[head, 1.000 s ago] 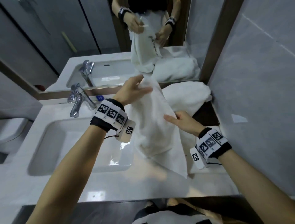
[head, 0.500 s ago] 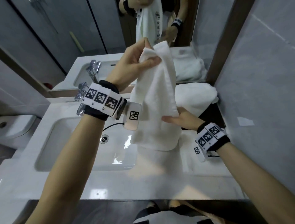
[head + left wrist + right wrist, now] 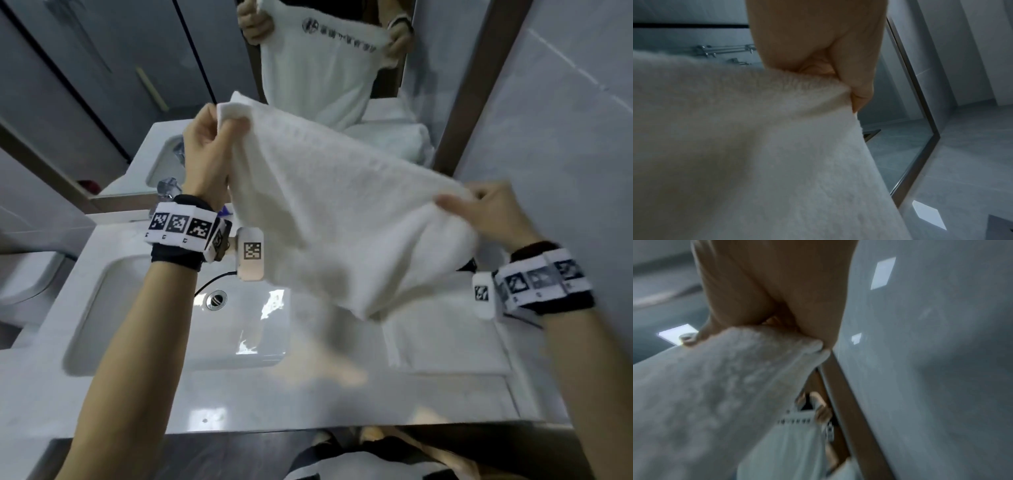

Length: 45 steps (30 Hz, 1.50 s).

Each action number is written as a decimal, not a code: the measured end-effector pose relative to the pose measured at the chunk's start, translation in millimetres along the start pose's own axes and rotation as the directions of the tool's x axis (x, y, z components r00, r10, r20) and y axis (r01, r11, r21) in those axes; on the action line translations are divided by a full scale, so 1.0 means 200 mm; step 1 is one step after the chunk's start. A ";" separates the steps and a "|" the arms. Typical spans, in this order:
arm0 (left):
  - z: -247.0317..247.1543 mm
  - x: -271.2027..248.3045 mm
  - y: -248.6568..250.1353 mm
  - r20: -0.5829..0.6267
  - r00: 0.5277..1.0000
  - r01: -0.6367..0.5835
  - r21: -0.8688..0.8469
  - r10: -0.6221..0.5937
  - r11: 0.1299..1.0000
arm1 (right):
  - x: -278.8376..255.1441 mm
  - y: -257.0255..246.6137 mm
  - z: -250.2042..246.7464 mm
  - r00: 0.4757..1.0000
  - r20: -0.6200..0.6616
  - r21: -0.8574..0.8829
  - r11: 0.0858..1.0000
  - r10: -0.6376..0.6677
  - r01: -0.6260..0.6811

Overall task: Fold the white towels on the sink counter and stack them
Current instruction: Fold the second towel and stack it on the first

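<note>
A white towel (image 3: 335, 212) hangs spread in the air above the counter, stretched between both hands. My left hand (image 3: 219, 137) pinches its upper left corner, raised high near the mirror; the left wrist view shows the thumb and curled fingers clamped on the towel (image 3: 756, 146) edge. My right hand (image 3: 479, 209) grips the opposite corner, lower and to the right; the right wrist view shows this hand (image 3: 777, 331) holding the towel (image 3: 715, 394). A folded white towel (image 3: 448, 335) lies flat on the counter under my right wrist.
The white sink basin (image 3: 102, 308) with its drain (image 3: 216, 298) lies under my left forearm; the chrome tap (image 3: 168, 188) stands behind it. A mirror (image 3: 102, 85) runs along the back, a tiled wall (image 3: 565, 137) closes the right. The counter front edge (image 3: 274, 425) is near me.
My left hand lifted the towel off the pile. My right hand, flat against it before, now grips the far corner and has pulled right, spreading the towel wide.
</note>
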<state>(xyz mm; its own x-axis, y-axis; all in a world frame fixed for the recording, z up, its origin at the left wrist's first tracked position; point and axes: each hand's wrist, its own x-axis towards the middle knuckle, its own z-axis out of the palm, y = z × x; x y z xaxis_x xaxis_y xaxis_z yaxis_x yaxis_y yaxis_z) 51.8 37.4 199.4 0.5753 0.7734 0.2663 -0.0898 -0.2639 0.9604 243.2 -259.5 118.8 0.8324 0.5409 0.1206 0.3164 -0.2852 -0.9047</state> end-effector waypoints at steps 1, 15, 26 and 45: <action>-0.01 0.00 -0.02 -0.009 1.000 0.009 -0.006 -0.009 1.000 | 0.02 -0.07 -0.08 0.996 -0.046 -0.007 0.997 -0.072 0.071; -0.09 -0.17 -0.82 0.122 0.955 0.200 0.414 -0.272 0.888 | -0.02 0.41 0.13 0.962 0.199 -0.253 0.959 0.185 -0.132; -0.21 -0.43 -1.12 0.158 0.920 0.228 0.530 -0.360 0.817 | -0.21 0.61 0.23 0.875 0.191 0.081 0.881 0.445 -0.466; -0.30 -0.55 -1.13 0.002 0.851 0.507 0.256 -0.525 0.823 | -0.26 0.54 0.31 0.878 0.033 0.204 0.856 0.478 -0.475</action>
<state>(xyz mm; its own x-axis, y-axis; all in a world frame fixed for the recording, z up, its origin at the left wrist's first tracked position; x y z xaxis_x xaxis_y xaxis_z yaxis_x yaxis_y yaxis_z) -39.9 45.6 -42.4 0.5381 0.7959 -0.2773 0.4254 0.0274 0.9046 205.8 -269.8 -10.3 0.8670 0.3639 -0.3403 -0.2166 -0.3398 -0.9152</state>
